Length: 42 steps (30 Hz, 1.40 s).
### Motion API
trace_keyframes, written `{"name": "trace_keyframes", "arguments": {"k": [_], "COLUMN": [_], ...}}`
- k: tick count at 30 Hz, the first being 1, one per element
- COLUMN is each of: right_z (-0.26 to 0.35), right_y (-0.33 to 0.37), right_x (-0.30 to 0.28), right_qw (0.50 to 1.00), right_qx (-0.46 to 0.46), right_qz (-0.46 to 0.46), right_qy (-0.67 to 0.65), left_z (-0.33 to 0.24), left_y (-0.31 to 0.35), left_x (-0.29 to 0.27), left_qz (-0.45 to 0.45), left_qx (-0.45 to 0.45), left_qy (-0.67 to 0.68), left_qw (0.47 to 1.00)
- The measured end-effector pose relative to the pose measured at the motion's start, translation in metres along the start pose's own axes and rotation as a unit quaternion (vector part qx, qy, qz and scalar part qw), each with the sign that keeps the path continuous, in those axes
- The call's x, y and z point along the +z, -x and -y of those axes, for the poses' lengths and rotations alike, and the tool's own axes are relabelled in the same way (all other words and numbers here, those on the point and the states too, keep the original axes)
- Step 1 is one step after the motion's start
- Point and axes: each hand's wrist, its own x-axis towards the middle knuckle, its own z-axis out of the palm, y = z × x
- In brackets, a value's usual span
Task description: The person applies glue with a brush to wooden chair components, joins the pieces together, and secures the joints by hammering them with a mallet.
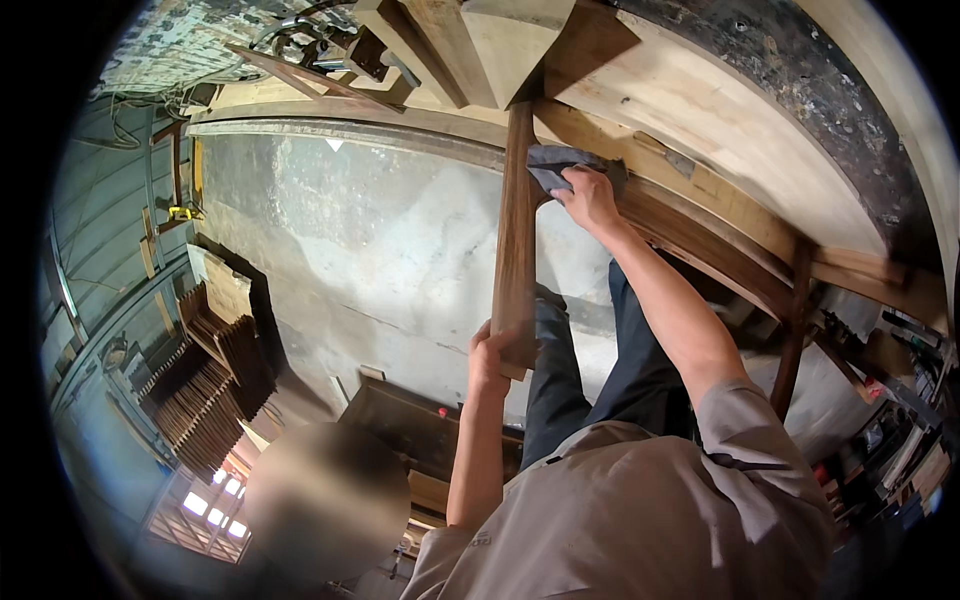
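Note:
A long dark brown wooden board (515,220) reaches from the workbench edge toward my body. Around its near end my left hand (488,355) is closed. My right hand (588,195) pinches a folded dark grey sheet of what looks like sandpaper (553,165), held against the right side of the board near its far end. Part of the sheet is hidden under my fingers. A pale wood block (515,40) stands by the board's far end.
A pale wooden workbench (700,110) with a dark, paint-marked strip curves across the top right. Clamps (300,35) and wood offcuts lie at the far left of the bench. Stacked notched wooden pieces (205,390) stand on the left. A brown box-like cabinet (400,425) is behind my left arm.

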Motion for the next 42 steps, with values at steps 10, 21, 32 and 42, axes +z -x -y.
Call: {"name": "trace_keyframes", "arguments": {"k": [10,21,32,42], "right_z": [-0.074,-0.104,-0.06,0.144], "right_y": [-0.075,0.129,0.188,0.269], "right_x": [-0.001,-0.18,-0.188,-0.173], "right_qw": [0.982,0.922,0.931,0.929], "right_qx": [0.108,0.128,0.135,-0.027], "right_qz": [0.017,0.247,0.218,0.099], "right_qy": [0.155,0.27,0.262,0.355], "left_z": [-0.006,-0.007,-0.014,0.005], "left_y": [-0.008,-0.005,0.065,0.143], "left_x": [0.004,0.011,-0.046,-0.198], "left_qz": [0.002,-0.007,-0.028,-0.088], "left_qx": [0.014,0.044,0.041,0.185], "left_qy": [-0.043,-0.045,-0.169,-0.307], "left_qw": [0.999,0.998,0.984,0.929]}}
